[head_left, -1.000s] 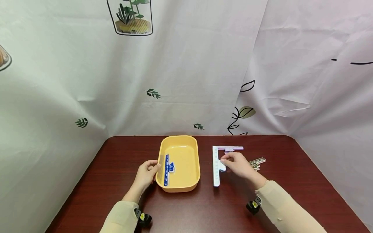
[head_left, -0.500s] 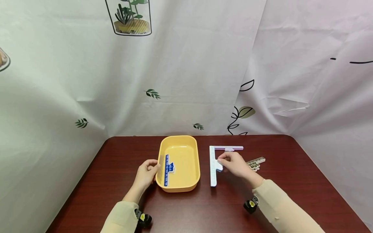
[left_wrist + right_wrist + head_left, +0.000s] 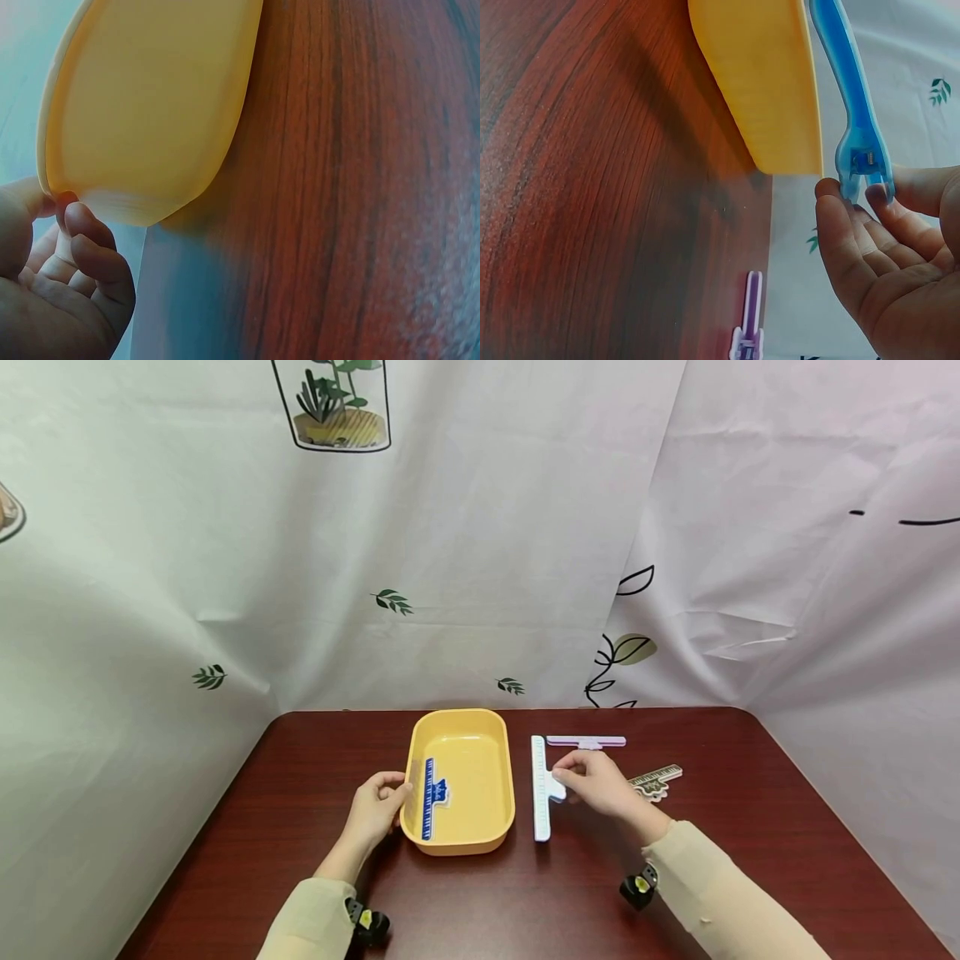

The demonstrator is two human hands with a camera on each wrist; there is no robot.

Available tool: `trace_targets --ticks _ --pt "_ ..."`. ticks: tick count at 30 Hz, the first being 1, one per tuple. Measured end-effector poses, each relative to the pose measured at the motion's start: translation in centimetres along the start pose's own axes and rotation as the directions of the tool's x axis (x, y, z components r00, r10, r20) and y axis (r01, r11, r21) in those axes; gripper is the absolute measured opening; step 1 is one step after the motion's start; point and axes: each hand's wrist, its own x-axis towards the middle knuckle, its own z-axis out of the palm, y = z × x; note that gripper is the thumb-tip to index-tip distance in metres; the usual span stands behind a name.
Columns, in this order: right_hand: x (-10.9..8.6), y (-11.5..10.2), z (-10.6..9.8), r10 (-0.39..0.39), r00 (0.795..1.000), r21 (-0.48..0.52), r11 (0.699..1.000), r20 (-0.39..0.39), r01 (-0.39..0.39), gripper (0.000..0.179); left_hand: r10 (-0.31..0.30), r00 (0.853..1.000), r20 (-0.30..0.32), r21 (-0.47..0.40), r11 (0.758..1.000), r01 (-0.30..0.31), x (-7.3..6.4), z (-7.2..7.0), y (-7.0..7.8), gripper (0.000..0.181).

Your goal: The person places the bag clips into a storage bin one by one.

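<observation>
My left hand [image 3: 375,810] grips the left rim of a yellow tray [image 3: 480,777]; the left wrist view shows thumb and fingers pinching that rim [image 3: 46,142]. Inside the tray, along its left side, lies a dark blue long clip [image 3: 429,797] with a piano-key pattern. My right hand [image 3: 600,783] holds a pale blue long clip [image 3: 541,789] by its handle tab, to the right of the tray. Seen from the right wrist, this clip [image 3: 859,112] is edge-on above the table, thumb and fingers pinching its two handles beside the spring.
A purple long clip [image 3: 585,741] lies beyond my right hand, near the table's back edge. Farther right, a cream and black clip [image 3: 658,781] sits on the dark red table [image 3: 480,910], partly behind the hand. A printed white cloth [image 3: 480,568] hangs behind the table.
My right hand has carried the pale blue clip a little to the left, towards the tray, so it stands apart from the purple clip in view. The left hand and tray stay put.
</observation>
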Motion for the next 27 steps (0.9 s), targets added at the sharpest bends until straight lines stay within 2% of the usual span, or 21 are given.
trace_targets --ticks 27 --pt "0.4 -1.0 0.9 -0.01 1.0 -0.004 1.0 0.017 0.01 0.02 -0.008 1.0 0.014 0.002 1.0 0.008 0.1 0.1 0.0 0.027"
